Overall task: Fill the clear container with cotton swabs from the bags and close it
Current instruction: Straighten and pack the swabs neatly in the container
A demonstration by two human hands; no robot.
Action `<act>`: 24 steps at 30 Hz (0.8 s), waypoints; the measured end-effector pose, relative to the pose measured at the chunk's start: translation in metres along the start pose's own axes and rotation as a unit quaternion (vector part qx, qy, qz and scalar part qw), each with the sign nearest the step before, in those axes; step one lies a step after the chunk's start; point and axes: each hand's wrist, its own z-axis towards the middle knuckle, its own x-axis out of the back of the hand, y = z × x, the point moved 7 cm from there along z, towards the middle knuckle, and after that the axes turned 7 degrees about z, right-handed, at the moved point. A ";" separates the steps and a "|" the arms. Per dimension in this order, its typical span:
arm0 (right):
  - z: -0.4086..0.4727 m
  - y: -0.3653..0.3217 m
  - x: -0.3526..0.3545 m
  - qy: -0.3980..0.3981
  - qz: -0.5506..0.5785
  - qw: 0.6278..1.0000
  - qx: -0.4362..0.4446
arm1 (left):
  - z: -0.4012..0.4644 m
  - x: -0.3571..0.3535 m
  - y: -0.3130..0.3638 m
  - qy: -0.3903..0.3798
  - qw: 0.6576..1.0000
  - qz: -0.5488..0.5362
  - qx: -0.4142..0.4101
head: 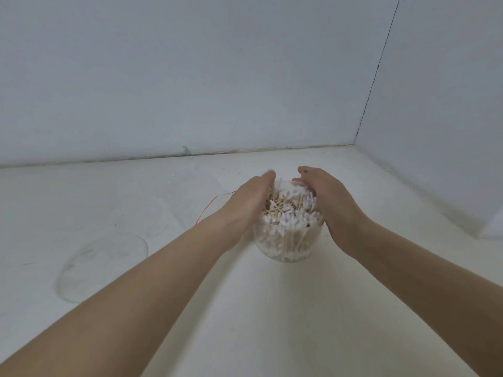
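**Q:** On the white surface [272, 308], item one — what did I have, and where did it sit?

**A:** Clear container [285, 248], round, standing upright near the middle of my view, between both hands. Cotton swabs [288, 210] were heaped above its rim, some upright in the body, others lying crosswise on top.

**Q:** State of the hands?

**A:** Left hand [250, 202] was cupped against the left side of the heap, fingers gently curved along it. Right hand [329, 202] was cupped on the right side, fingers curled over the far edge of the pile. Both pressed on swabs; neither gripped the wall itself.

**Q:** Handling notes?

**A:** I judged the load light, the swabs loose and springy, thin sticks liable to snap or spill if forced. The wall looked smooth and probably slippery, likely thin plastic. I would have held it low on the sides, below the heap, and tamped from above with flat fingers.

**Q:** Item two?

**A:** Clear round disc [100, 268], flat on the surface well to the left; probably the lid, untouched. Also a thin red thread [212, 205] behind the left hand.
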 end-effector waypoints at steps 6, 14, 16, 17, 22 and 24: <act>-0.008 0.001 0.002 -0.063 -0.016 0.998 0.010 | 0.000 0.000 -0.003 0.004 1.000 0.015 -0.014; -0.006 0.009 0.009 -0.084 0.078 0.993 -0.037 | 0.000 0.000 -0.003 0.005 1.000 0.022 -0.009; -0.006 0.009 0.008 -0.085 0.060 0.994 -0.037 | 0.000 0.000 -0.004 -0.003 1.000 0.009 0.000; -0.006 0.009 0.007 -0.086 0.048 0.994 -0.036 | 0.000 0.000 -0.005 -0.004 1.000 0.005 0.005; -0.006 0.010 0.004 -0.074 0.032 0.996 -0.036 | -0.003 0.000 -0.004 0.000 1.000 -0.015 0.026; -0.006 0.010 0.003 -0.071 0.029 0.996 -0.041 | -0.005 0.000 -0.003 -0.007 0.999 -0.031 0.031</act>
